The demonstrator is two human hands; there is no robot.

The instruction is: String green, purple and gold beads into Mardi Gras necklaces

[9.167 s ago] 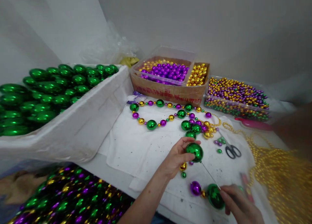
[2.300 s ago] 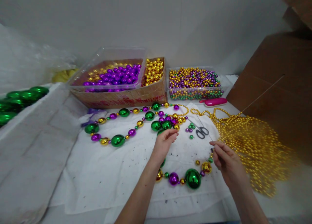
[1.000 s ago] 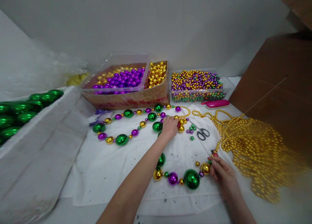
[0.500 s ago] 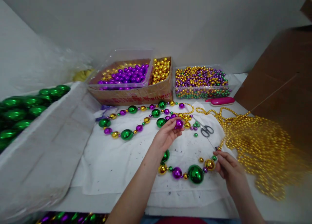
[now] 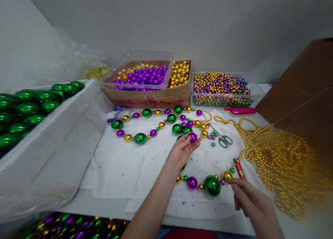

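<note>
My left hand pinches a shiny purple bead above the white cloth, close to loose green and purple beads. From that bead a thin string slants down to my right hand. The thumb and forefinger of that hand are closed on the string, beside a gold bead. A strand of mixed beads lies below, with a large green bead and a purple bead in it; my left forearm hides part of it. A red pen-like tool lies just beyond my right hand.
Scissors lie beside small loose beads. A finished-looking bead strand curves at left. Behind stand a cardboard box and a clear bin of small beads. Gold bead chains heap at right; large green beads fill a left container.
My right hand has moved down and toward me, uncovering the red tool. The string now runs from the purple bead to that hand. My left hand still holds the bead, slightly lower.
</note>
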